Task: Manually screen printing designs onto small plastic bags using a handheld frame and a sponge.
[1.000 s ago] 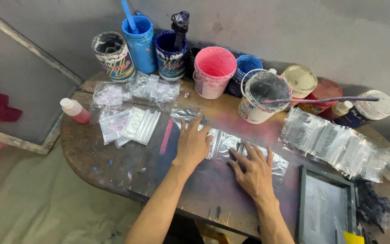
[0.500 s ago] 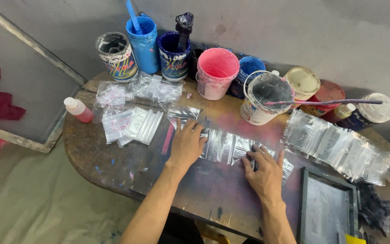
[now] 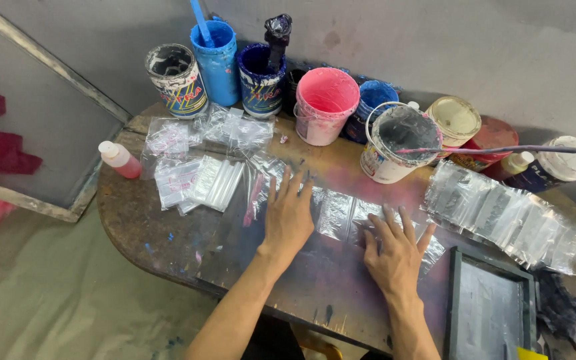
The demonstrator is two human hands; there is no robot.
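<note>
Since the earlier frames, both hands had slid a bit right along the row of clear plastic bags [image 3: 341, 213], w/ the left hand coming further onto the row; pots and bottles hadn't shifted.

Landmark = the pink bucket [image 3: 327, 105] at the back of the table [image 3: 161, 233]. The bag row lay in front of that bucket, long axis running left-right across the dark board, slightly down toward the right. Left hand [image 3: 289, 217] was flat, fingers spread, palm down, straight in front of the bucket and pressing on the left stretch of the row; nothing gripped. Right hand [image 3: 395, 257] was also flat and splayed, in front and to the right of the bucket, resting on the row's right end; nothing gripped either.

Bags between the two hands lay uncovered; the left hand sat nearer the bucket, the right nearer the table's front edge.

Other bits: loose bag pile [image 3: 195, 180] front-left of the bucket, small red bottle [image 3: 120, 160] further left, white pail [image 3: 398, 143] just right of the bucket, a second bag strip [image 3: 501, 213] well to the right.
</note>
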